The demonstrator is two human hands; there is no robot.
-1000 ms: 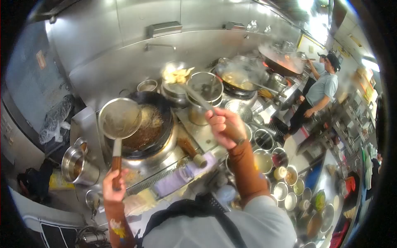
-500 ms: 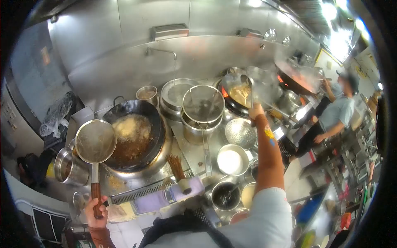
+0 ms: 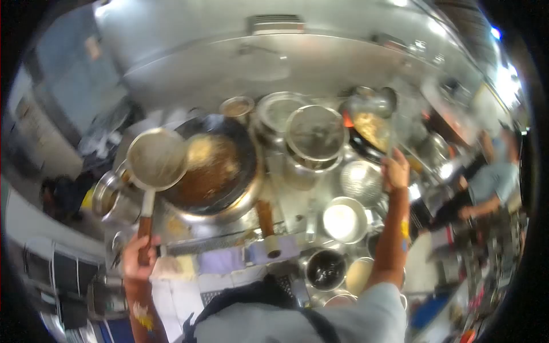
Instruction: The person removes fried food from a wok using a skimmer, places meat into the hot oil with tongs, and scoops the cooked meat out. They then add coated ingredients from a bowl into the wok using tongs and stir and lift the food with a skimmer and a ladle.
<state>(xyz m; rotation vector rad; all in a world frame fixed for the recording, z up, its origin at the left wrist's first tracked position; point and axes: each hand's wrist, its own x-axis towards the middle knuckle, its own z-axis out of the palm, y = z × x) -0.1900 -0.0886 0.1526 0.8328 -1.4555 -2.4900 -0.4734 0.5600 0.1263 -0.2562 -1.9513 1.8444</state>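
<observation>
My left hand is wrapped round the wooden handle of a round fine-mesh strainer. The strainer hangs over the left edge of a black wok that holds brown liquid and a pale yellow mass. At the right, my right hand grips the handle of a ladle, whose bowl is over the rear right of a smaller wok. Yellowish food lies in that wok, with orange flame at its left edge. Motion blurs both tools.
Between the woks stand a lidded-looking pot and a strainer on a pot. A perforated ladle, white-filled bowl and dark-filled bowl are nearer. A brush lies by purple cloths. A co-worker stands right.
The view has swung left, so the stove appears further right. My right arm first moved from the middle to the right wok with the ladle. My left hand still holds the strainer.
</observation>
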